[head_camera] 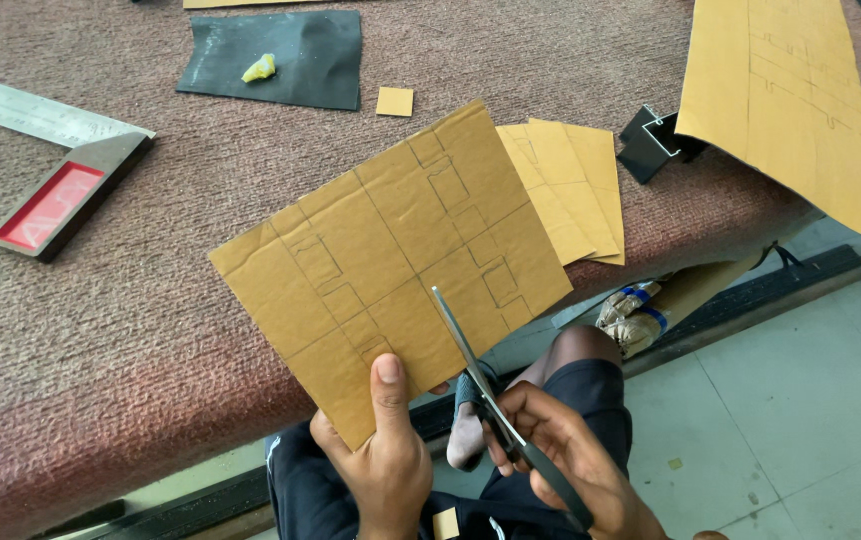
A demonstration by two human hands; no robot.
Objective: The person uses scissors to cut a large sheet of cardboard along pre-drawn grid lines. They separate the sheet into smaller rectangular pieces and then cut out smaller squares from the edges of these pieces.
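My left hand (382, 450) grips the near edge of a square brown cardboard sheet (390, 255) marked with pencil lines and small rectangles, thumb on top. It holds the sheet tilted over the edge of a carpeted table. My right hand (560, 450) holds black-handled scissors (470, 355). Their blades lie over the sheet's near edge and point up into it along a drawn line.
The reddish carpeted table (130, 330) carries a metal try square with a red handle (60, 190), a black sheet with a yellow lump (275, 58), a small cardboard square (394, 101), stacked cardboard pieces (575, 190), a large marked cardboard (790, 100) and a black clip (650, 140). Tiled floor lies right.
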